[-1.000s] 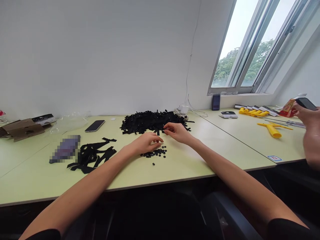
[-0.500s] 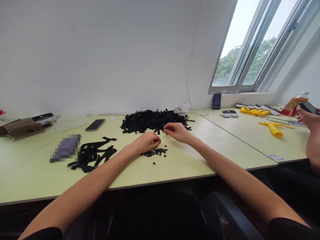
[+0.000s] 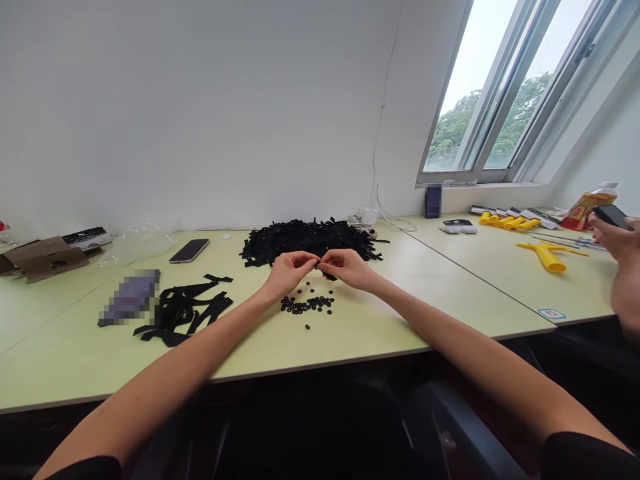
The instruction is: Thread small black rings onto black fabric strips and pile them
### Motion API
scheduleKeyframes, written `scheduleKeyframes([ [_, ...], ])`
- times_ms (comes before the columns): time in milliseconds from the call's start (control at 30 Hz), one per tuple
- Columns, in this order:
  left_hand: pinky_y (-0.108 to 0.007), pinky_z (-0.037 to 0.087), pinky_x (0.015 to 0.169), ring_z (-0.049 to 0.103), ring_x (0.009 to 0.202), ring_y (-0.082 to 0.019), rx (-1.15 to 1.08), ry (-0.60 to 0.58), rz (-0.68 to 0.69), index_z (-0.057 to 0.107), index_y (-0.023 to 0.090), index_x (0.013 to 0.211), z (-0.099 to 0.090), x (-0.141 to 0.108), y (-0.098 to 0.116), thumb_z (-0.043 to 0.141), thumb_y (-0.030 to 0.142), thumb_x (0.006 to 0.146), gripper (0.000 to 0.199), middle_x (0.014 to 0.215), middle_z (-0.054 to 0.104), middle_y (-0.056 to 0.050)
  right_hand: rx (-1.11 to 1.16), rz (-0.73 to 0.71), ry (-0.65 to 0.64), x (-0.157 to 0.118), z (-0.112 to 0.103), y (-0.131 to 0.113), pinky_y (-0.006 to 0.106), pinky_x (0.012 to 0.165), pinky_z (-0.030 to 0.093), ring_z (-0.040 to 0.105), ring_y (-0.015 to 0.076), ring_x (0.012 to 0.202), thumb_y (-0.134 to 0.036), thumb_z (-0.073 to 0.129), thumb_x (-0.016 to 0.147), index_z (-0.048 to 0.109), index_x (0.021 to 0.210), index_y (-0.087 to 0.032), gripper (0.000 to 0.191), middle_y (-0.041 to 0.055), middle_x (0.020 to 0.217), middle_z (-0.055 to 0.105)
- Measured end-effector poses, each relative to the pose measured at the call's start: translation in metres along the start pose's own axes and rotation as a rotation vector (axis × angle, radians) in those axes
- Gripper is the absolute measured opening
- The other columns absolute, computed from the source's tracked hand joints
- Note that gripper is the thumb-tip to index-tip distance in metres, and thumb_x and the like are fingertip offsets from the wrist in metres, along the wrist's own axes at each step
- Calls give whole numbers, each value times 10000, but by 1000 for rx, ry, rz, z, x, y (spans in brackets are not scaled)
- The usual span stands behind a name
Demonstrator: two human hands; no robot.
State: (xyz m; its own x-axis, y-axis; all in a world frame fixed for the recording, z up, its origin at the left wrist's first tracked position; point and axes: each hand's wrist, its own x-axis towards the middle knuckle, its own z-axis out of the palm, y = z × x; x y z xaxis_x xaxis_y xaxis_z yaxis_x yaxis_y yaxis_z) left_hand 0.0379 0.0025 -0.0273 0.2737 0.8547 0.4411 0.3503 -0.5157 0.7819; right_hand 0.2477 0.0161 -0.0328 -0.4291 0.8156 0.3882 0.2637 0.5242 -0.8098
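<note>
My left hand (image 3: pixel 290 275) and my right hand (image 3: pixel 347 269) meet fingertip to fingertip above the table, both in a pinch. A small dark piece shows between the fingertips; its shape is too small to make out. Below my right fingers a bit of black strip (image 3: pixel 329 276) sticks out. Just nearer to me lie several small black rings (image 3: pixel 303 307) in a loose cluster, with a single ring (image 3: pixel 307 327) apart in front. Behind my hands is a big heap of black strips (image 3: pixel 300 239).
More black strips (image 3: pixel 187 310) lie at the left, beside a blurred-out flat object (image 3: pixel 131 298). A phone (image 3: pixel 190 251), clear plastic (image 3: pixel 140 243) and cardboard (image 3: pixel 50 257) stand behind. At the right are yellow parts (image 3: pixel 550 259) and another person's hand (image 3: pixel 623 250) with a phone.
My left hand has risen from the cluster of rings to meet my right hand's fingertips. A dark piece and a bit of strip now show there, and more rings are uncovered.
</note>
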Motion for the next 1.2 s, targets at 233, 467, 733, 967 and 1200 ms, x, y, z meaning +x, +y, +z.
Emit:
scheduleKeyframes([
  [233,-295,492,770,684,853,-205,30,-88,84,814,183,999,-1,-4,1,658,358,877,263,919,791,-47,-46,1,49,0,-1,3,263,543,377,513,123,592,-571,743,842,732,818,-163,409,14,674,632],
  [467,-279,452,661,632,755,-180,-125,-66,-52,826,174,1033,-3,-1,1,719,487,862,373,845,760,-43,-5,-6,-19,-1,-2,0,287,616,480,639,165,690,-533,731,872,762,922,-154,384,65,782,732],
  [733,-282,461,695,647,799,-180,-196,-65,-84,773,158,1018,-2,0,2,759,417,820,326,860,750,-57,9,5,6,-1,0,-1,304,666,572,694,178,721,-550,729,863,750,922,-170,385,62,792,727],
  [967,-279,452,660,658,774,-175,-128,-59,-47,760,170,1032,-2,-1,-1,755,427,836,323,909,766,-65,-21,-24,20,-2,1,-2,305,669,584,698,171,709,-446,683,893,740,928,-174,280,57,792,733],
  [1200,-275,372,607,565,690,-146,-26,-60,-24,788,181,953,-4,0,-2,715,496,876,332,858,749,-37,-31,-7,7,-3,1,-2,305,657,581,699,176,711,-483,685,893,741,924,-174,315,60,795,733],
])
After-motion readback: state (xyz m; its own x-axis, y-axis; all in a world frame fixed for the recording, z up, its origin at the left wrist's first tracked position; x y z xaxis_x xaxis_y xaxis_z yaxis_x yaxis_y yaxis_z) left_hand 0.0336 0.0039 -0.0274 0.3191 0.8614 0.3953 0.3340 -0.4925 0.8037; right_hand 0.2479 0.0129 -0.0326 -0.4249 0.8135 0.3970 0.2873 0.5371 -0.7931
